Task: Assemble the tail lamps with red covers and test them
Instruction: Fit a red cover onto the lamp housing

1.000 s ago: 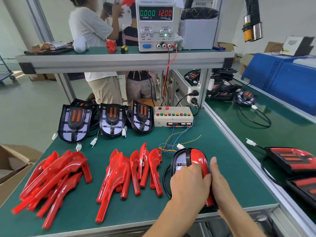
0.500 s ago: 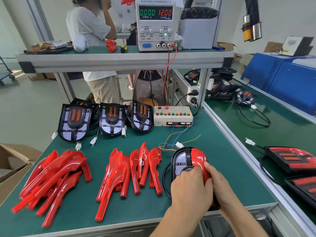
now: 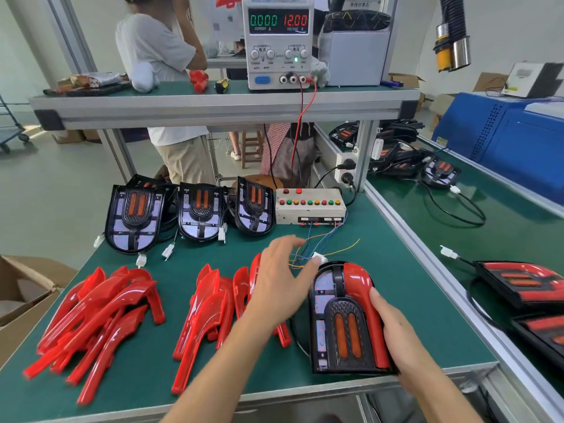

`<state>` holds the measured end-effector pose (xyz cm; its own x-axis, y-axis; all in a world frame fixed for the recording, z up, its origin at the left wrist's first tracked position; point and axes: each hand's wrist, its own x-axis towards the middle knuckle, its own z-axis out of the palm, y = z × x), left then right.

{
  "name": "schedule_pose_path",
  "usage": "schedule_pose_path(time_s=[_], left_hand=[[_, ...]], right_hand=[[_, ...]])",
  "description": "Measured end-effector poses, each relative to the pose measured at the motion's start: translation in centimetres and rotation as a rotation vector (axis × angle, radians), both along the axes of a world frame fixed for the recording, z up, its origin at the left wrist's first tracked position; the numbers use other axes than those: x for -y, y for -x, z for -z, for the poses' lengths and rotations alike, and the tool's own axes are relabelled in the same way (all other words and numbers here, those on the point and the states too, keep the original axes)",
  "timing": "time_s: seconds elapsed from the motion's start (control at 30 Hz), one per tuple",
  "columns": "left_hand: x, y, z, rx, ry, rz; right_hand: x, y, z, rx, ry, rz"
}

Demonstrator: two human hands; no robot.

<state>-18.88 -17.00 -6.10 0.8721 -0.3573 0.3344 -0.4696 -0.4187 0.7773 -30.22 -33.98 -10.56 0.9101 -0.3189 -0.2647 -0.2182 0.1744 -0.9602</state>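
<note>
Lying fanned on the worktop [image 3: 396, 270], two heaps of red covers [image 3: 94, 312] wait at near left, likely for easy picking. The left hand [image 3: 280, 282] hovers over the nearer heap, fingers spread, holding nothing. Right of it, the lamp [image 3: 345, 319] lies flat, one cover fitted; the right hand [image 3: 396, 334] grips its edge, apparently steadying it.

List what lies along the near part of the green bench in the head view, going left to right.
Left pile of red covers → second pile of red covers → left hand → tail lamp with one red cover fitted → right hand, resting on the lamp's right edge.
</note>
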Motion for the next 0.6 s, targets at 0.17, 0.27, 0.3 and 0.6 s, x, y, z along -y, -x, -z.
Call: schedule_pose_path(time_s=[0.17,0.27,0.3,0.6], left_hand=[[1.8,-2.2,-1.8,0.125,-0.156,0.381],[3.2,-2.0,-1.7,0.21,-0.245,0.562],[3.5,-1.9,-1.6,0.211,-0.283,0.583],[3.6,-2.1,-2.6,0.227,-0.476,0.639]], right_hand=[[-0.1,0.1,-0.1,0.079,-0.013,-0.01],[0.0,0.0,0.1,0.106,-0.018,-0.006],[0.1,0.0,0.1,0.108,-0.019,-0.01],[0.3,-0.2,0.8,0.093,-0.011,-0.053]])
